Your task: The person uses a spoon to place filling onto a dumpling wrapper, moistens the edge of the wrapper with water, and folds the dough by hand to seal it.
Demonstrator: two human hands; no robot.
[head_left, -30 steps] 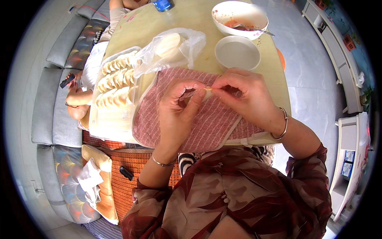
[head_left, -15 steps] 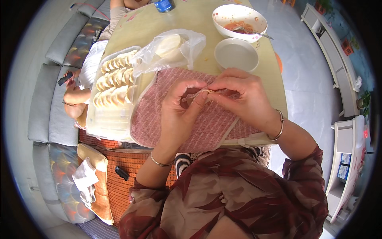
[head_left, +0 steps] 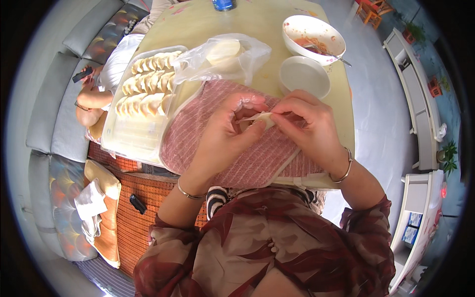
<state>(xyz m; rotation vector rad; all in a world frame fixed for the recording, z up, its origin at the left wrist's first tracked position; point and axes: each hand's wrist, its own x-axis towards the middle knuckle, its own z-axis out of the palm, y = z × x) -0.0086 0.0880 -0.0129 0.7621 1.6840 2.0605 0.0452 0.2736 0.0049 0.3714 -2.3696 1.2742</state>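
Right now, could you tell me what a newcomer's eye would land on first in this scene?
At the centre, the left hand and right hand pinch a pale, half-folded dough dumpling above a pink ribbed cloth mat. To the left, neat rows of finished pale dumplings fill a white rectangular plastic tray. Behind the hands stand a white bowl of reddish filling and a smaller white round bowl.

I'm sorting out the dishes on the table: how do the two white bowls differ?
The far bowl looks larger, has reddish filling smeared inside and a utensil resting in it. The near bowl looks smaller and shows only a pale, plain inside with no utensil. Both are round, white and stand upright on the yellow table.
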